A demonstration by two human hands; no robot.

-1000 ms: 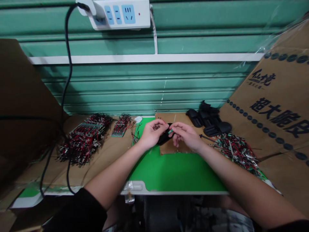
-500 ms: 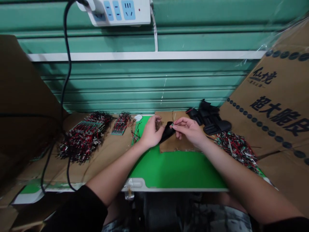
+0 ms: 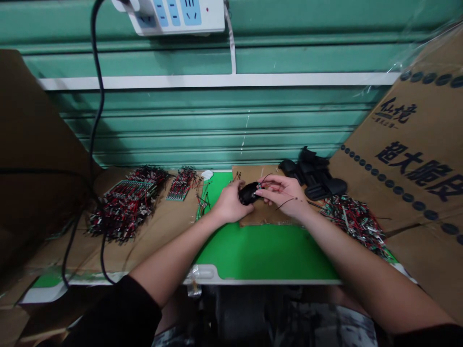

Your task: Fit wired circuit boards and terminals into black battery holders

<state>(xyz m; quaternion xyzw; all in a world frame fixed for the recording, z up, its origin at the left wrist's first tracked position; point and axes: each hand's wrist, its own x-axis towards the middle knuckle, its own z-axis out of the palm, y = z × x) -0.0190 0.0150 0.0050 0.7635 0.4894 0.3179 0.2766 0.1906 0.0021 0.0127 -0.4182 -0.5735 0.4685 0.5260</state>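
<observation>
My left hand (image 3: 234, 201) is closed around the left end of a black plastic shell (image 3: 248, 193), holding it tilted just above a flat cardboard piece (image 3: 265, 218). At the shell's right end, my right hand (image 3: 280, 192) pinches a small circuit board with wires (image 3: 259, 187). Its thin dark wires trail up and down past my right fingers. The board touches or lies very near the shell's edge; I cannot tell which. More black plastic shells (image 3: 320, 180) lie in a heap beyond my right hand.
Wired circuit boards are heaped at left (image 3: 125, 207), with a smaller bundle (image 3: 181, 184) nearer the middle and another pile (image 3: 356, 224) at right. A black cable (image 3: 97, 111) hangs at left from a power strip (image 3: 181, 17). A large cardboard box (image 3: 419, 144) stands at right.
My left hand has closed round the black shell and turned it, so its glossy side shows. My right hand keeps its pinch on the small board, whose wires now spread differently.
</observation>
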